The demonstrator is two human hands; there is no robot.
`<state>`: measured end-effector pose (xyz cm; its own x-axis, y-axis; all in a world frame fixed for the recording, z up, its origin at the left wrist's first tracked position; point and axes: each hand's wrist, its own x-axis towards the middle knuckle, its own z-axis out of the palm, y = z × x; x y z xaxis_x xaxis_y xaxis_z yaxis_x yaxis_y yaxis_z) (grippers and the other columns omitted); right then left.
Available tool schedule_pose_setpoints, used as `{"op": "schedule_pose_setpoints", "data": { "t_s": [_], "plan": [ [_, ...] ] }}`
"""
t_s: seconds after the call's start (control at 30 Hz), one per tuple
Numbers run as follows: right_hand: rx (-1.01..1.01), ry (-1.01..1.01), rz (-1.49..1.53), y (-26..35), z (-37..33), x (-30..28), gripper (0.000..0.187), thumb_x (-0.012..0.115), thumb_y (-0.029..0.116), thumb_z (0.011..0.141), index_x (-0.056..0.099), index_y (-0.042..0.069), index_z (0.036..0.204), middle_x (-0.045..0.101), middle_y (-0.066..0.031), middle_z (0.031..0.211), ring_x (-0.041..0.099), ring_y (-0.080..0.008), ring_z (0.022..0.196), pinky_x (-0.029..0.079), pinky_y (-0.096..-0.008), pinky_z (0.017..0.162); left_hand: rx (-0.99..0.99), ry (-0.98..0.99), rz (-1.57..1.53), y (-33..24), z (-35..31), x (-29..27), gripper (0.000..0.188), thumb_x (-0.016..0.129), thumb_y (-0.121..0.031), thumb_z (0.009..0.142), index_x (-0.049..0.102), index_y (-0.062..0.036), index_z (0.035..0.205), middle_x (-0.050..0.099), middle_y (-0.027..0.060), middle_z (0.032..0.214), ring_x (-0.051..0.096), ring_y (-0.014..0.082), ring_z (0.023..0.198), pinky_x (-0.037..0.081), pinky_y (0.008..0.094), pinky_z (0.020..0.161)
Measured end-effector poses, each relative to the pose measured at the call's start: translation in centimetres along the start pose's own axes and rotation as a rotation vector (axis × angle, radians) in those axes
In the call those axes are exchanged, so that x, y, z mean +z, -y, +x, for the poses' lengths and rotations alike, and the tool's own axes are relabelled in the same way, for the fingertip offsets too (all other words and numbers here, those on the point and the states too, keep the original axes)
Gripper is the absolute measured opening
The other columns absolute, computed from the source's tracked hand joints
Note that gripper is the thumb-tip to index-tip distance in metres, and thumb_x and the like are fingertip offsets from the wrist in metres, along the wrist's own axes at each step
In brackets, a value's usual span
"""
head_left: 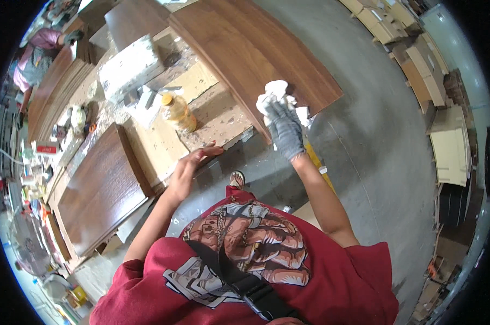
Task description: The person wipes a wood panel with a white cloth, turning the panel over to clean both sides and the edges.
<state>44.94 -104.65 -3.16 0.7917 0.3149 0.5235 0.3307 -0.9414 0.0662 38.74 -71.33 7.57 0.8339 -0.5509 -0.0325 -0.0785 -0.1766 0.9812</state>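
My right hand (285, 130), in a grey glove, presses a crumpled white cloth (276, 90) onto the near right end of a long brown wood-grain panel (256, 43). The panel lies on the workbench and juts past its right side. My bare left hand (189, 169) rests at the bench's front edge, fingers stretched out, with no object visible in it. Just beyond the left hand stands a clear bottle (178, 113) with a yellow cap and yellowish contents. The palm side of both hands is hidden.
A glossy brown panel (105, 189) lies left on the stained workbench (155, 143). Behind are a white wrapped block (131, 67) and stacked panels (60, 100), where another person (39, 59) works. Cardboard boxes (451, 143) line the right side, across the grey floor (364, 146).
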Motion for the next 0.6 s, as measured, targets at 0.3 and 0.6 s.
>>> {"op": "schedule_pose_setpoints", "data": {
  "t_s": [0.3,0.6],
  "plan": [
    [0.411,-0.123,-0.044,-11.3,-3.6,0.9,0.057,0.054,0.036,0.098,0.043,0.003,0.143,0.045,-0.0231,0.144,0.039,-0.0362,0.137,0.026,-0.0439,0.116,-0.006,-0.455,-0.26,1.1,-11.9,-3.9,0.061,0.027,-0.041,0.105,0.065,0.007,0.111,0.07,0.0198,0.108,0.067,0.0271,0.103,0.046,0.0371,0.097],
    [0.225,0.077,0.057,6.2,-6.5,-1.0,0.06,0.057,0.028,0.092,0.04,0.009,0.146,0.034,-0.0114,0.155,0.02,-0.033,0.147,0.015,-0.0437,0.122,0.017,-0.7,-0.204,2.9,-26.5,-6.5,0.061,0.03,-0.044,0.102,0.068,0.0041,0.105,0.071,0.0172,0.106,0.065,0.0257,0.102,0.046,0.0362,0.089]
  ]
}}
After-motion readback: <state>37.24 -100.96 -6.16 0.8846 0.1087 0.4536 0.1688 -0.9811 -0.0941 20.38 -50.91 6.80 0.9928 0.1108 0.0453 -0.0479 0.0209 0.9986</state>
